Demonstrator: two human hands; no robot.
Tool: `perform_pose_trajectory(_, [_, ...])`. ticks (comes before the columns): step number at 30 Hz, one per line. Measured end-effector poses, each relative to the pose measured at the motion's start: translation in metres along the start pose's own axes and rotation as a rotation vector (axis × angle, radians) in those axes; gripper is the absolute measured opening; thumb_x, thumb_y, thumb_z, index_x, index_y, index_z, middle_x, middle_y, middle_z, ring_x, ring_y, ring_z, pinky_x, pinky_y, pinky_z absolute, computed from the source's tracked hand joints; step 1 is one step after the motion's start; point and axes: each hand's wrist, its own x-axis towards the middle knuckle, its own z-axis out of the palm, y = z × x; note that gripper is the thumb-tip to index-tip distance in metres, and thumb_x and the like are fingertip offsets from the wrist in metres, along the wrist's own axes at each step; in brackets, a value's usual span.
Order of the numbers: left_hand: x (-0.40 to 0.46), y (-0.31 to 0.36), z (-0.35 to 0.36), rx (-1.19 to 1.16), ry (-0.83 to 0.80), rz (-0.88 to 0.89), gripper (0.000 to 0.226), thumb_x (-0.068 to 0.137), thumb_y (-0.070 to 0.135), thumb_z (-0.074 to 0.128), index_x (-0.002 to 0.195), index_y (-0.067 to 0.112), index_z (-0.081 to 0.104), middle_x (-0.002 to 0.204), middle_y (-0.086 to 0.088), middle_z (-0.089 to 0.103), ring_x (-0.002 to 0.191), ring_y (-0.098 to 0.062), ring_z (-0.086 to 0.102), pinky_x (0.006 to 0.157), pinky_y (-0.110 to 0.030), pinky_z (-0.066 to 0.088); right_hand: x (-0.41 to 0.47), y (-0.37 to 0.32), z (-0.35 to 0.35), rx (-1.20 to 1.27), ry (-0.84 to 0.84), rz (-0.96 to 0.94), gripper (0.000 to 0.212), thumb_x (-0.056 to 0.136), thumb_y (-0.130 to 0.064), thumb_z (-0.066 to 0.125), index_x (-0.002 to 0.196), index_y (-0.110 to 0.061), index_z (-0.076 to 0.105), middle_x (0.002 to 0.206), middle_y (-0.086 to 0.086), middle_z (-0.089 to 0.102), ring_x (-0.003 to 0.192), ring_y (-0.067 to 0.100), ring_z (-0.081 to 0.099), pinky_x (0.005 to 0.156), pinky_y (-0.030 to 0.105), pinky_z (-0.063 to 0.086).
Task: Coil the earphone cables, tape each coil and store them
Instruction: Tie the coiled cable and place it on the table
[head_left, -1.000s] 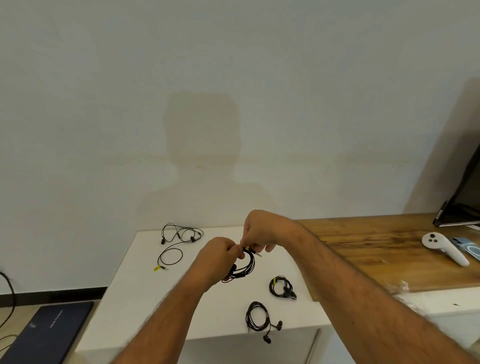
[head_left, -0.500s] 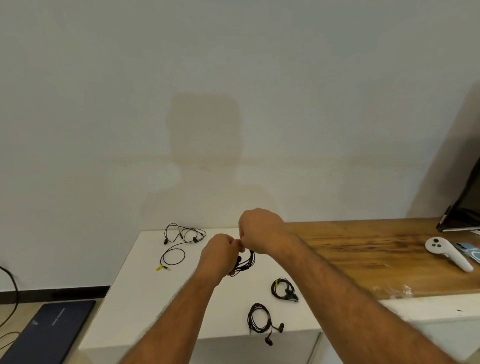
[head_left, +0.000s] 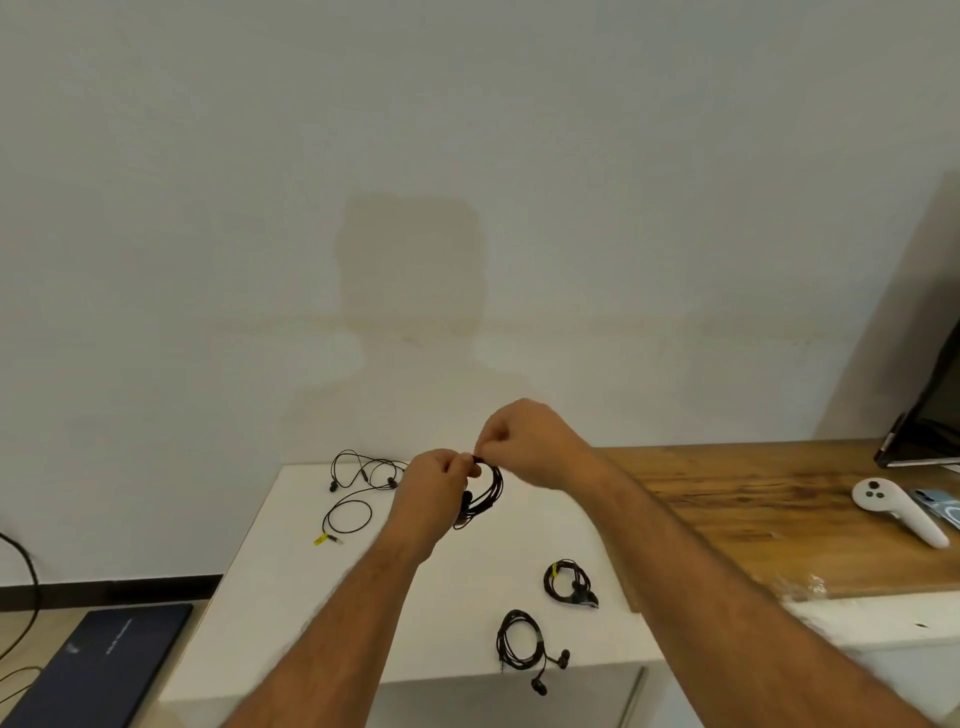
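- The held earphone coil (head_left: 483, 493) is a bundle of thin black cable wound into several close loops, hanging above the white table (head_left: 291, 597) near its far edge, with dark earbud lumps tucked at its left side
- The left hand (head_left: 434, 491) has its fingers curled, pinching the top of the coil; the coil drops down past its knuckles
- The right hand (head_left: 524, 441) meets it at the same top spot, fingertips bunched together and pinching the cable; whether tape sits between them I cannot tell
- A loose earphone (head_left: 358, 488) sprawls uncoiled at the table's far left, with a yellow tag by its plug
- A taped coil (head_left: 569, 582) lies on the table near its right edge, a yellow strip on its loop
- Another coil (head_left: 522, 644) rests close to the table's near edge, with two buds trailing off
- A white controller (head_left: 898, 512) lies on the wooden top (head_left: 727, 499) right of the table
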Motion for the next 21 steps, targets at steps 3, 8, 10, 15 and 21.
perform_pose_trajectory(3, [-0.002, 0.0, -0.001, 0.013, -0.003, 0.038, 0.028, 0.099, 0.023, 0.047, 0.079, 0.015, 0.065, 0.071, -0.003, 0.053, 0.06, -0.014, 0.049, 0.055, -0.027, 0.046, 0.002, 0.005, -0.012, 0.312, 0.096, 0.076, 0.014, 0.085, -0.006, 0.058, 0.089, -0.008, 0.071, 0.09, 0.002, 0.071, 0.083, 0.015, 0.063, 0.072, 0.028, 0.05])
perform_pose_trajectory(8, [-0.009, 0.008, -0.001, 0.087, -0.021, 0.152, 0.031, 0.1, 0.023, 0.045, 0.076, 0.023, 0.064, 0.072, 0.003, 0.055, 0.06, -0.01, 0.051, 0.056, -0.025, 0.046, 0.003, 0.009, -0.019, 0.395, -0.144, 0.248, 0.021, 0.092, -0.021, 0.056, 0.101, -0.01, 0.071, 0.096, 0.001, 0.074, 0.093, 0.015, 0.071, 0.082, 0.034, 0.048])
perform_pose_trajectory(10, [-0.01, 0.012, -0.001, 0.12, -0.024, 0.186, 0.033, 0.1, 0.023, 0.045, 0.073, 0.027, 0.064, 0.07, 0.006, 0.056, 0.059, -0.011, 0.051, 0.059, -0.034, 0.049, 0.002, 0.01, -0.02, 0.364, -0.209, 0.221, 0.022, 0.09, -0.024, 0.059, 0.098, -0.01, 0.073, 0.093, 0.001, 0.076, 0.094, 0.015, 0.072, 0.089, 0.038, 0.048])
perform_pose_trajectory(15, [-0.01, 0.014, -0.003, 0.197, -0.025, 0.205, 0.032, 0.099, 0.027, 0.046, 0.077, 0.023, 0.068, 0.066, 0.004, 0.057, 0.059, -0.014, 0.053, 0.071, -0.046, 0.054, -0.002, 0.009, -0.024, 0.317, -0.237, 0.145, 0.019, 0.089, -0.025, 0.065, 0.099, -0.011, 0.074, 0.092, -0.003, 0.077, 0.087, 0.01, 0.072, 0.094, 0.039, 0.046])
perform_pose_trajectory(21, [-0.006, 0.013, -0.005, 0.22, 0.001, 0.198, 0.03, 0.098, 0.029, 0.047, 0.075, 0.023, 0.066, 0.066, 0.0, 0.056, 0.06, -0.016, 0.052, 0.075, -0.05, 0.054, -0.003, 0.01, -0.028, 0.306, -0.202, 0.026, 0.013, 0.084, -0.013, 0.071, 0.095, -0.009, 0.076, 0.092, 0.005, 0.076, 0.083, 0.01, 0.067, 0.078, 0.027, 0.05])
